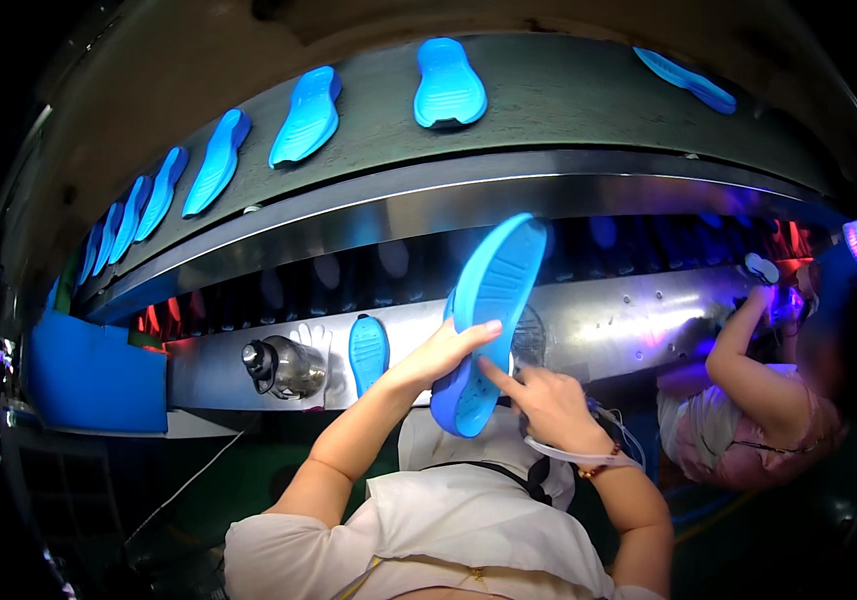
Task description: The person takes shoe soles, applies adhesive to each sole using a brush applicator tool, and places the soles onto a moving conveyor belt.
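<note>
1. Blue shoe sole (496, 290): one, held tilted in the air over the near edge of the metal bench, upper end leaning right, ridged inner face showing.
2. Left hand (453, 350): closed on the blue shoe sole at its left side, thumb laid across the inner face, other fingers mostly hidden behind.
3. Right hand (553, 402): index finger stretched toward the sole's lower part, other fingers bent; contact, and whether the bent fingers hold anything, cannot be told. White wristband (560, 454) and beaded bracelet (604, 463) at the wrist.
4. Metal bench (598, 325): long, shiny, running across below the belt.
5. Second sole (369, 352): blue, lying on the bench left of the held one, its lower end toward the near edge.
6. Bottle (296, 368): metallic, dark-topped, toward the bench's left end, by the near edge.
7. White glove (314, 340): just beside the bottle, toward the bench's far edge.
8. Belt (568, 115): dark green, beyond the bench; blue soles (305, 118) spaced along it, several toward its left end, one at the far edge on the right.
9. Blue box (98, 375): at the bench's left end.
10. Co-worker (763, 410): near the bench's right end, forearm raised.
</note>
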The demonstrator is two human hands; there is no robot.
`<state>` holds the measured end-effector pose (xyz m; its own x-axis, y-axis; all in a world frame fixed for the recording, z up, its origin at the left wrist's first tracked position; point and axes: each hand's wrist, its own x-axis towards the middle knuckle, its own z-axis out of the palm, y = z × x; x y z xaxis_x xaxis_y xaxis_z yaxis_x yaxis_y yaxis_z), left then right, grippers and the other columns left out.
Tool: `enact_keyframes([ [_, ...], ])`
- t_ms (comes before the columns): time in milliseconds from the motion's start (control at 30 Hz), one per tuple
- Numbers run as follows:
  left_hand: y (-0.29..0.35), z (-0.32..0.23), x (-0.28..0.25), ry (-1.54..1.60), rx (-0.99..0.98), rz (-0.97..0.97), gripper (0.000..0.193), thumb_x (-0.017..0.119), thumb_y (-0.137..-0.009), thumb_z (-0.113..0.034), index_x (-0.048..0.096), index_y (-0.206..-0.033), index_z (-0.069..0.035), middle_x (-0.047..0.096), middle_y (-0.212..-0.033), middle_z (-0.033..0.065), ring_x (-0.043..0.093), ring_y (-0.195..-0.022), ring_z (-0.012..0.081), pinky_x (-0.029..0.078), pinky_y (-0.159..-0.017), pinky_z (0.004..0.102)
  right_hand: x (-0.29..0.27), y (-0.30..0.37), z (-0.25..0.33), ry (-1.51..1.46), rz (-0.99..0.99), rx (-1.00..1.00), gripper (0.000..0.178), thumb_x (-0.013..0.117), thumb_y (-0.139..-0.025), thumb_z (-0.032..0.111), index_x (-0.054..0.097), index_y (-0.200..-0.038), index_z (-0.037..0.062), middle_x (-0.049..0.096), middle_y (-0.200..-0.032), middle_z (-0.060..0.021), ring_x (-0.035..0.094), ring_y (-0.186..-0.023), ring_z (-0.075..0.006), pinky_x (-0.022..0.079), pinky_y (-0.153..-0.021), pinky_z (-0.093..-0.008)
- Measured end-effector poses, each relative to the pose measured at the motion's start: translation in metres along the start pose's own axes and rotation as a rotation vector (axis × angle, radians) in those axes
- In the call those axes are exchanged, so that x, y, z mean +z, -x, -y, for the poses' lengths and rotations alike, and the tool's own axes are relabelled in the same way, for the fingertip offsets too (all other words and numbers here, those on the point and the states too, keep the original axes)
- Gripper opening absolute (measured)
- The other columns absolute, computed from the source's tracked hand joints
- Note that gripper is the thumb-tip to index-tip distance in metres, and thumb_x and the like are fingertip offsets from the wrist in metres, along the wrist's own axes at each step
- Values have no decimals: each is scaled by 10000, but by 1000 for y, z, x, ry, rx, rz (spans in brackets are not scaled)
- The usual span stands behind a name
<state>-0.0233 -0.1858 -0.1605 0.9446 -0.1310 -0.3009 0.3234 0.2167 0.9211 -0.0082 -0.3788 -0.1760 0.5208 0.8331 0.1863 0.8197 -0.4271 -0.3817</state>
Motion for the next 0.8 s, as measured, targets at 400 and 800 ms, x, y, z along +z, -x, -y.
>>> enact_keyframes([
  [400, -14, 34, 3, 875, -58, 214, 990, 101, -682, -808, 331, -1310, -78, 454, -1220, 179, 478, -1076, 332, 360, -933, 473, -36, -3, -33, -1349, -591, 391, 215, 554, -752, -33, 564, -966, -49, 605, -981, -165, 584, -849, -176, 465, -739, -262],
  [800, -21, 43, 36, 908, -103, 250, 943, 90, -725, -775, 388, -1259, -57, 540, -1061, 207, 556, -935, 322, 433, -847, 464, -23, -36, -63, -1507, -666, 445, 163, 585, -766, 12, 582, -921, -36, 628, -872, -111, 562, -733, -109, 454, -716, -233],
])
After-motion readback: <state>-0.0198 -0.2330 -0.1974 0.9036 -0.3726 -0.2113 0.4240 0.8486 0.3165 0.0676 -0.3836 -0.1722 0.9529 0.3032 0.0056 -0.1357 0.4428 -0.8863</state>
